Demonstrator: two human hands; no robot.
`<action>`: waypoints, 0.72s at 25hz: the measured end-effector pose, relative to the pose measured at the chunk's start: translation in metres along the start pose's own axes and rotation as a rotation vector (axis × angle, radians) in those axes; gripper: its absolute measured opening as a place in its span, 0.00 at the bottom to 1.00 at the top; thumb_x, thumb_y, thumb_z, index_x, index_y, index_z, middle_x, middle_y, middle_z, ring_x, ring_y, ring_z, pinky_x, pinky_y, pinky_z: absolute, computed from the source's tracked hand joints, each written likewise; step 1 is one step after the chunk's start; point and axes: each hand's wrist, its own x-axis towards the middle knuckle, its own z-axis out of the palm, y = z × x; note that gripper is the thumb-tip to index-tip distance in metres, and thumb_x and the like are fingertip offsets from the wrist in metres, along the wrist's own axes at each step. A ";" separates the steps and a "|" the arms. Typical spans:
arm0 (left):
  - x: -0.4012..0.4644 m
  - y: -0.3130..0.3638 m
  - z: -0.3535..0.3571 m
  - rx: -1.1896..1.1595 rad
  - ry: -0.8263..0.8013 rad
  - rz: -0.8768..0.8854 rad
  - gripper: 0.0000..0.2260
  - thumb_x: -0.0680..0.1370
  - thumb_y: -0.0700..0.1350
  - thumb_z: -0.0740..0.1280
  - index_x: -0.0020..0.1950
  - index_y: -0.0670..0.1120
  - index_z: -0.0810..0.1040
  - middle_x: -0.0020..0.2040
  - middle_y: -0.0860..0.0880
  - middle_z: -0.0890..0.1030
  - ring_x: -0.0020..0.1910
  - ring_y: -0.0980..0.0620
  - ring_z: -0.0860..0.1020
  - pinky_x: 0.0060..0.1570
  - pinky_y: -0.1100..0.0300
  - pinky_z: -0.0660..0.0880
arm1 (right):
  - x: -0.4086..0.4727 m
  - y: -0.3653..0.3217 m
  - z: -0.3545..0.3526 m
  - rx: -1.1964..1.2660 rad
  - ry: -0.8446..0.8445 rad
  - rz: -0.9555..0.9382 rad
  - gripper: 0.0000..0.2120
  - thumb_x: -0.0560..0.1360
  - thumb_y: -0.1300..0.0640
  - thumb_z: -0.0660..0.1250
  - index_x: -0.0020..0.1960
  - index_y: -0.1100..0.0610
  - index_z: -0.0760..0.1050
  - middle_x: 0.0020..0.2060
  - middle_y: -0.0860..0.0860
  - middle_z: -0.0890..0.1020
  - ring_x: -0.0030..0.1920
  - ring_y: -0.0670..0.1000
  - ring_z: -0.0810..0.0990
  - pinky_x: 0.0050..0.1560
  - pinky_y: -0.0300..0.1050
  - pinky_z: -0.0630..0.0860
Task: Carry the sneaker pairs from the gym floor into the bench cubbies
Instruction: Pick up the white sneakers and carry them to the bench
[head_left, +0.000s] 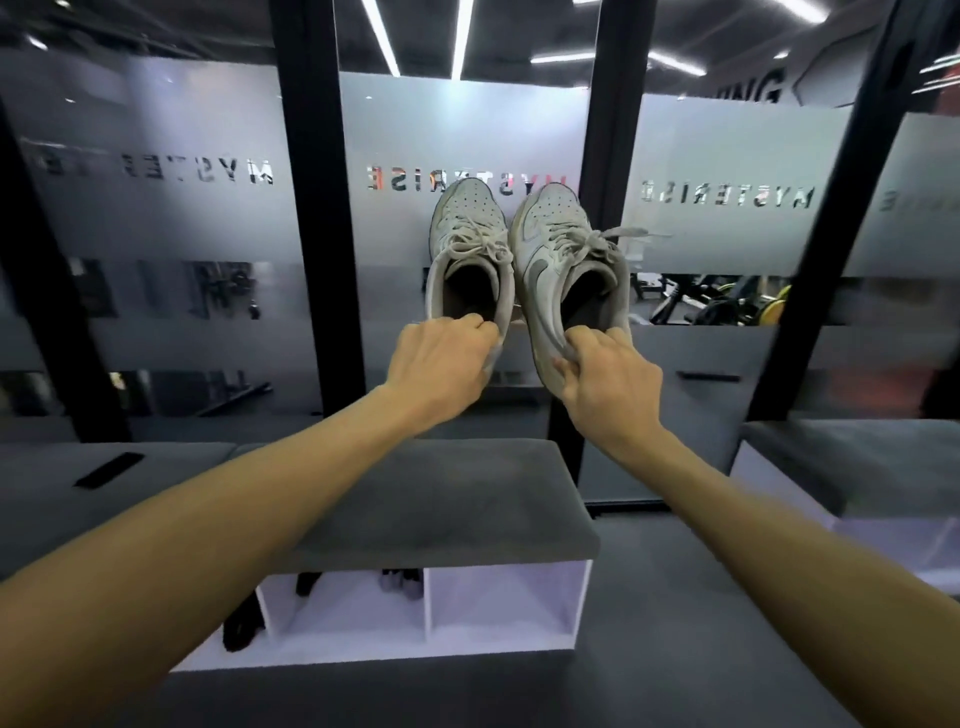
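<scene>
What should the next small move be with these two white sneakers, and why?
Probably lower both sneakers toward the right cubby. The left hand holds the left sneaker and the right hand the right sneaker by their heels, high above the bench; that cubby looks empty, while the left cubby already holds dark items.

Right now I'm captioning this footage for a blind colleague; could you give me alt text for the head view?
Two outstretched hands, left and right, each hold a white sneaker by its heel, the left sneaker and right sneaker side by side, toes pointing away. Below stands a grey-cushioned bench with white cubbies, before a frosted glass wall.
</scene>
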 end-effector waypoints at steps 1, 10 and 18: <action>-0.001 -0.007 0.011 0.006 -0.005 -0.011 0.08 0.77 0.50 0.63 0.51 0.47 0.75 0.45 0.50 0.77 0.41 0.44 0.77 0.32 0.55 0.61 | 0.003 -0.001 0.016 0.011 -0.001 -0.014 0.06 0.75 0.58 0.63 0.41 0.56 0.68 0.38 0.50 0.77 0.44 0.53 0.71 0.28 0.43 0.57; -0.043 -0.006 0.173 0.086 -0.080 -0.103 0.10 0.77 0.50 0.63 0.55 0.47 0.75 0.49 0.50 0.77 0.45 0.43 0.77 0.35 0.54 0.64 | -0.044 0.034 0.192 0.082 -0.004 -0.109 0.06 0.76 0.56 0.62 0.43 0.57 0.68 0.38 0.50 0.77 0.44 0.54 0.72 0.30 0.45 0.63; -0.168 0.055 0.372 0.049 -0.182 -0.117 0.09 0.74 0.49 0.67 0.50 0.47 0.74 0.48 0.49 0.77 0.45 0.41 0.77 0.36 0.53 0.64 | -0.204 0.084 0.373 0.135 -0.040 -0.090 0.08 0.75 0.56 0.64 0.41 0.55 0.65 0.41 0.52 0.79 0.47 0.56 0.73 0.32 0.47 0.62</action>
